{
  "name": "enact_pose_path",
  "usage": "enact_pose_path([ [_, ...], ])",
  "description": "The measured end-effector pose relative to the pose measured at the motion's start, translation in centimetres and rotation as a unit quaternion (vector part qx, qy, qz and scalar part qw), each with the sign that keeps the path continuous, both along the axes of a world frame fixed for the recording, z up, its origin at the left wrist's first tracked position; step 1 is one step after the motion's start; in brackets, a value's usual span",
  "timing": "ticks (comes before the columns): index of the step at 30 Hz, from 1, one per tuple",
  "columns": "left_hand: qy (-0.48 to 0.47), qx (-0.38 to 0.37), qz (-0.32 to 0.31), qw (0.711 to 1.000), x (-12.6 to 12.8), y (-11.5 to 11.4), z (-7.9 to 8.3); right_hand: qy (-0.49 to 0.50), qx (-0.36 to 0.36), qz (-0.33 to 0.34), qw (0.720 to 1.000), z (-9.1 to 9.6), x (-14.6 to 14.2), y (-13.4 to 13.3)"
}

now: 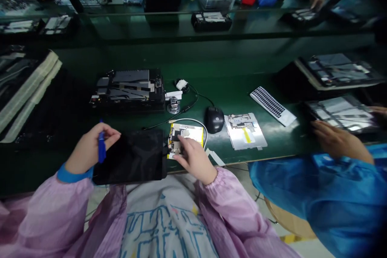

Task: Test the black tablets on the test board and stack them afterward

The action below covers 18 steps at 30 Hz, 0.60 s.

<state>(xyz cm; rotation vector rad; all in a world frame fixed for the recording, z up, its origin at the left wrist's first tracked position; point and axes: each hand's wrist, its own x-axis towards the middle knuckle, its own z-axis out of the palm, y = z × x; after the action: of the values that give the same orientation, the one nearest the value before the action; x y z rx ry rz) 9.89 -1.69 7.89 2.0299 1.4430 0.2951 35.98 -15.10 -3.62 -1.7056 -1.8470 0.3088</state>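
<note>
My left hand point(90, 147) holds a blue pen point(102, 147) over the left part of a dark tablet screen point(136, 157). The screen lies flat at the table's front edge. My right hand point(198, 159) holds nothing, its thumb and index finger stretched apart. Those fingertips rest on or just above a battery with a small circuit board point(193, 131), right beside the screen. A white cable point(205, 133) curves around the battery's far side. A black computer mouse point(215, 119) stands to its right.
A silver metal plate point(256, 133) and a sheet of small labels point(272, 105) lie on the right. Behind the screen stands a stack of opened tablets point(128, 88), near a stamp point(173, 105). A co-worker's hand point(341, 141) handles another device at right. Other people work across the table.
</note>
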Motion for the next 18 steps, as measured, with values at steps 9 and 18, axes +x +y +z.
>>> enact_pose_path([
  [9,0.062,0.009,0.110,0.992,-5.6,0.9,-1.6,-0.075,0.057,-0.083,0.992,-1.7,0.2,2.2],
  [18,-0.112,-0.009,0.151,0.982,-7.5,2.3,-2.0,-0.110,0.061,-0.079,0.989,-1.7,-0.6,2.4],
])
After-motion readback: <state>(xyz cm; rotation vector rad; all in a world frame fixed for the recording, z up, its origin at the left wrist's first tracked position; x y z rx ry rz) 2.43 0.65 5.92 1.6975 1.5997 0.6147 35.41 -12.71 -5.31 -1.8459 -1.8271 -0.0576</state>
